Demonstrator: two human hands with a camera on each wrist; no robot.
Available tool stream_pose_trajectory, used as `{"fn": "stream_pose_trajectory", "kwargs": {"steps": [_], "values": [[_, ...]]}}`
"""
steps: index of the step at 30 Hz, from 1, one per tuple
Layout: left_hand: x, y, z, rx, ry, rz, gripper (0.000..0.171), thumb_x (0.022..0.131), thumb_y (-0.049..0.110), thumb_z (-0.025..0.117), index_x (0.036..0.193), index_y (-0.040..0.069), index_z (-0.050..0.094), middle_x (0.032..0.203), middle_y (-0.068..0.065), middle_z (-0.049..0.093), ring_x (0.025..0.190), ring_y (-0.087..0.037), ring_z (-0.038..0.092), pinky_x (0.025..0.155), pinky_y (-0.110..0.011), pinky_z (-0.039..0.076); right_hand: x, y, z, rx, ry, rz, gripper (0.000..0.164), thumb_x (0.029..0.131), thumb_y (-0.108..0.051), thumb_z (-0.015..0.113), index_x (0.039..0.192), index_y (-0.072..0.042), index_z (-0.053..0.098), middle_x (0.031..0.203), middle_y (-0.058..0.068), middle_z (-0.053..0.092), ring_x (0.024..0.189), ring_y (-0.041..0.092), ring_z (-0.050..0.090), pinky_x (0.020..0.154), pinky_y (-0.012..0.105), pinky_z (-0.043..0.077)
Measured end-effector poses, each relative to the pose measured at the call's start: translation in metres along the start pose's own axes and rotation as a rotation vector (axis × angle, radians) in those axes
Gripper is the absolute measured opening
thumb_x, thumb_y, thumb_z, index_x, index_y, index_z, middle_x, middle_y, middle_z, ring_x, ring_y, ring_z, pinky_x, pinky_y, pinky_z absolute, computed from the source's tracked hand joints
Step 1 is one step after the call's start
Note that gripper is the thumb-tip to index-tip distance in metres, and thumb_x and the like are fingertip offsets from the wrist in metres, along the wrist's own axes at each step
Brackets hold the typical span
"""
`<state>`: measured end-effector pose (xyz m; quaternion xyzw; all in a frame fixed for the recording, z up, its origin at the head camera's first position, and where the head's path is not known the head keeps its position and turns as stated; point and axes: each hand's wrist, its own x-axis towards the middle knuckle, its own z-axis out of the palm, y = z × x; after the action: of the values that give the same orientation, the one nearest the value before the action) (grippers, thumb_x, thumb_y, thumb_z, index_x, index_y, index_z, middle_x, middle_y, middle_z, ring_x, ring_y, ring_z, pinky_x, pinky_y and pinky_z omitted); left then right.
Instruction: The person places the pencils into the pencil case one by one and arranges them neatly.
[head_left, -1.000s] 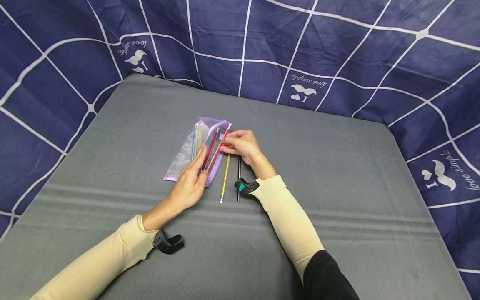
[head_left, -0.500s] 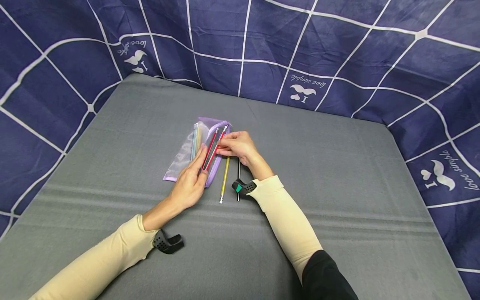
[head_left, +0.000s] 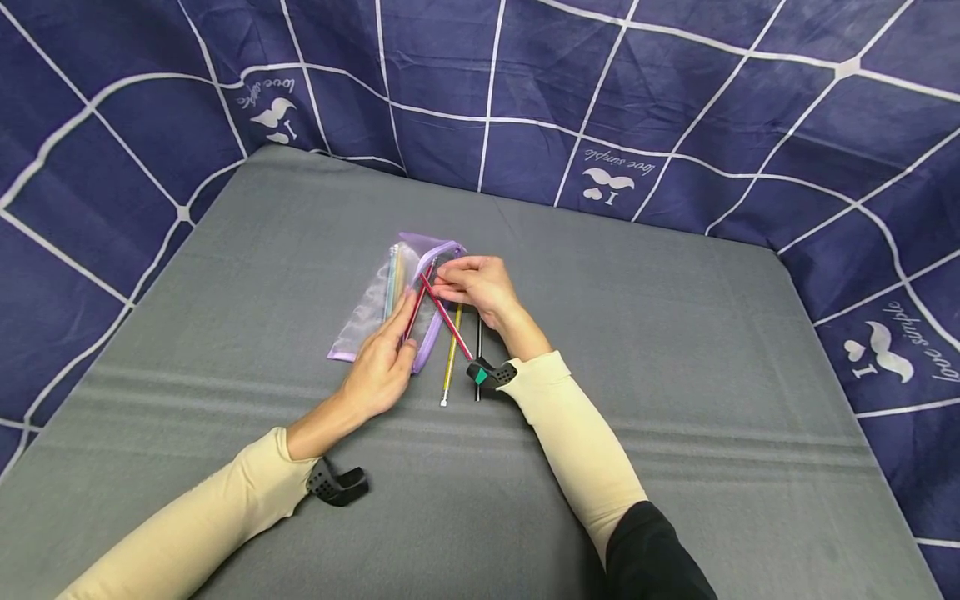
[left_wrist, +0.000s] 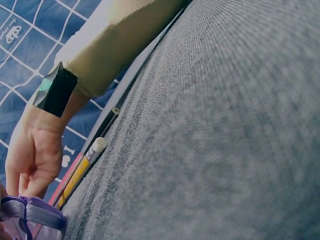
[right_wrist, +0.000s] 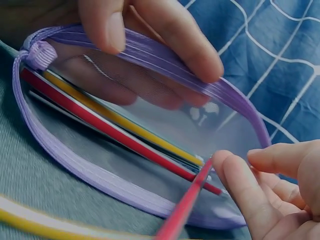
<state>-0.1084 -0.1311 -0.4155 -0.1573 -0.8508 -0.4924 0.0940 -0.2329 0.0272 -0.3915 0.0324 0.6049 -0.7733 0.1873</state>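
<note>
My left hand (head_left: 378, 367) grips the open edge of a see-through mesh pencil case (head_left: 356, 333) with a purple zip. Thumb and fingers lie on both sides of that edge in the right wrist view. Inside are several pencils, among them a red pencil (right_wrist: 107, 122) and a yellow one (right_wrist: 140, 129). At the opening, my right hand (head_left: 480, 290) pinches another red pencil (head_left: 447, 317) near one end. It slants across the case's right edge, its other end reaching towards my right wrist. Under the right hand lie a yellow pencil (head_left: 451, 358) and a black pencil (head_left: 480, 331).
A grey cloth-covered table (head_left: 675, 375) spreads around the hands, with creases across it. Blue curtain (head_left: 525, 92) with white grid lines hangs along its far and side edges. Each wrist wears a black band, the left band (head_left: 337, 485) close above the table.
The right hand's red pencil was nearly parallel to the red one in the case; it has swung round and now slants towards the right wrist. The left hand and case are nearly still.
</note>
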Motion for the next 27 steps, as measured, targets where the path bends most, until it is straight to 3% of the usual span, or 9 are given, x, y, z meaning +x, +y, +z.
{"fn": "stream_pose_trajectory", "kwargs": {"steps": [10,18,27], "values": [[0.001,-0.001,0.001,-0.002,0.002,0.008,0.066,0.09,-0.008,0.048,0.153,-0.005,0.026,0.16,-0.017,0.022,0.147,-0.027,0.023,0.12,-0.043,0.018,-0.007,-0.008,-0.015,-0.074,0.023,-0.054,0.011,0.087,0.012,0.064,0.098,0.015,0.066,0.073,0.015,0.069,0.063,0.019,0.071,0.068,0.03,0.06],[0.001,-0.001,0.002,-0.005,0.002,0.008,0.067,0.09,-0.008,0.048,0.153,-0.004,0.026,0.16,-0.017,0.022,0.147,-0.027,0.023,0.12,-0.043,0.018,-0.011,-0.012,-0.022,-0.113,0.026,-0.05,0.009,0.087,0.012,0.064,0.096,0.015,0.066,0.074,0.017,0.068,0.061,0.019,0.07,0.067,0.03,0.06],[0.0,-0.002,0.002,-0.014,0.007,0.008,0.067,0.09,-0.009,0.048,0.153,-0.004,0.026,0.16,-0.016,0.022,0.147,-0.027,0.022,0.12,-0.043,0.017,-0.016,-0.012,-0.033,-0.281,0.02,-0.028,0.011,0.084,0.008,0.07,0.093,0.013,0.066,0.076,0.016,0.07,0.059,0.017,0.069,0.062,0.028,0.06]]}}
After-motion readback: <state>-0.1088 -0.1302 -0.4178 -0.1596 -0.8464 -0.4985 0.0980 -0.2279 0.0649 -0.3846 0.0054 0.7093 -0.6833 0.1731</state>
